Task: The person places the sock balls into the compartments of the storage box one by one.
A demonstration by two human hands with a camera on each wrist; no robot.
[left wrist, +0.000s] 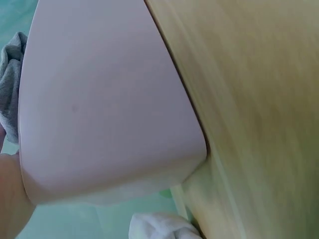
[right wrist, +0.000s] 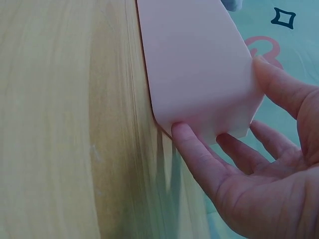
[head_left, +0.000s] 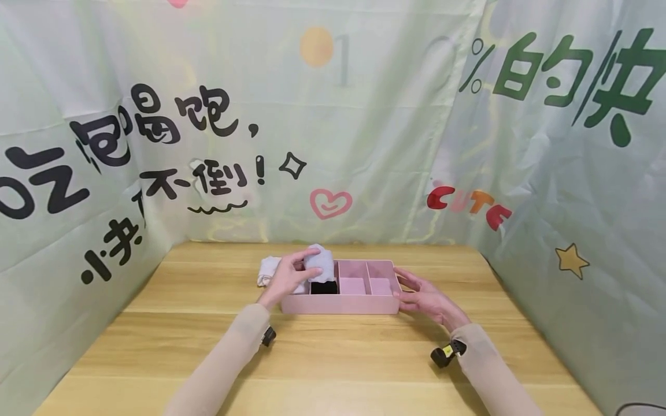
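Pale green fabric printed with black and green characters, a pink heart and the word "CUTE" hangs on three sides of a light wooden worktop. Near the far middle of the worktop sits a low pink divided tray, long side facing the person. Its compartments run left to right — one of them holds something black, and two to the right show only pink floor.

The left hand reaches over the tray's left end, fingers curled around a bundled grey cloth held just above the compartments. A white cloth lies on the worktop just beyond the tray's left end, partly behind that hand.

The right hand rests against the tray's right end, fingers straight and spread — the right wrist view shows the fingertips touching the tray's corner.
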